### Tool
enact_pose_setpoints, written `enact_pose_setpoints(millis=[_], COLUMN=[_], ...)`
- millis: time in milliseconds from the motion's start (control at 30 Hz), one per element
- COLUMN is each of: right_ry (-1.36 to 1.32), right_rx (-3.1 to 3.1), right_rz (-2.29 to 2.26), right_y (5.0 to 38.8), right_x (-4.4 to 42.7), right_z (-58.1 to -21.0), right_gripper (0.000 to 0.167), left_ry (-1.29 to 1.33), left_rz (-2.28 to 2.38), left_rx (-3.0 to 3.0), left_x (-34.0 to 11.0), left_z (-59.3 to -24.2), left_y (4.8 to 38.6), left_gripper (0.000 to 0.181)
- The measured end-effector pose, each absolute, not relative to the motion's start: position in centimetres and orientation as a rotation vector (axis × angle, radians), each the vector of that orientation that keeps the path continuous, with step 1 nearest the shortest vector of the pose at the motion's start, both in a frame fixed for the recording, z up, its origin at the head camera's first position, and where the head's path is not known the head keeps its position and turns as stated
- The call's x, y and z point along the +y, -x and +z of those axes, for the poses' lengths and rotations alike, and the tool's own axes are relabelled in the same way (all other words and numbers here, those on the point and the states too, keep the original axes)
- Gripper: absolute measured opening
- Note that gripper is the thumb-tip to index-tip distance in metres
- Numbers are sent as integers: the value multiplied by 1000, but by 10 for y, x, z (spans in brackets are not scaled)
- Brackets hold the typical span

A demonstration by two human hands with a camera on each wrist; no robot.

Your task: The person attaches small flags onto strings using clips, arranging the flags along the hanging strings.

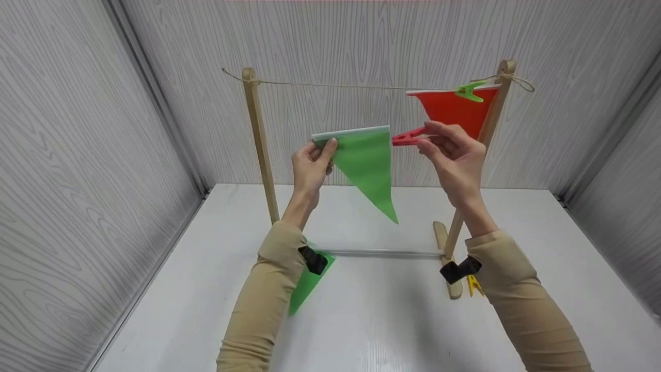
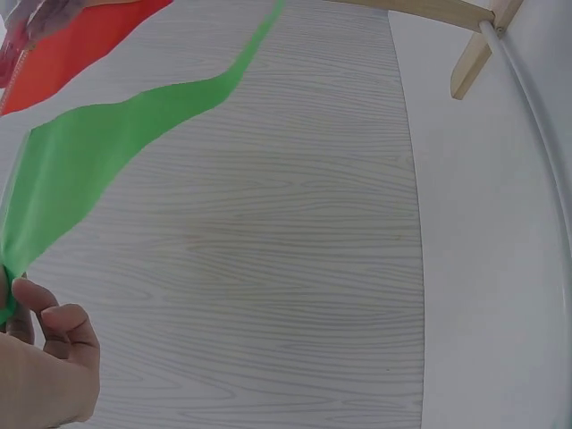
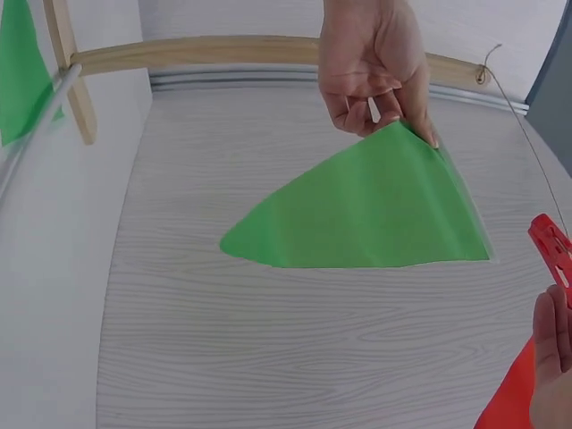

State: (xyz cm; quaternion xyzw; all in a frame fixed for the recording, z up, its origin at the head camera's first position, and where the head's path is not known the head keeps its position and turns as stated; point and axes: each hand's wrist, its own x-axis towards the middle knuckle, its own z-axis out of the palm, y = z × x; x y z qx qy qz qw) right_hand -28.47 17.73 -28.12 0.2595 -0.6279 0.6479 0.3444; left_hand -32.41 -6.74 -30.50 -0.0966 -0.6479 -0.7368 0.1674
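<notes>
The worktop (image 1: 382,320) presents a white, slightly glossy surface. At its right side rests a wooden foot (image 1: 441,235) carrying an upright post (image 1: 454,232), with a yellow clip (image 1: 474,285) just beside it. At left lies a green pennant (image 1: 309,285), partly hidden by the left sleeve (image 1: 268,289).
</notes>
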Motion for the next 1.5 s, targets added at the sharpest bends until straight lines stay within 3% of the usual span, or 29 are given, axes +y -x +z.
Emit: enact_pose_setpoints(millis=[1500], right_ry=[-618], right_rx=[-1722], right_rz=[1329], right_y=[303], right_x=[162], right_z=[-195], right_gripper=[18], left_ry=[373], left_rz=[-2037], left_rx=[-1762], left_x=[-44], left_z=[-243], left_y=[327], left_gripper=[24])
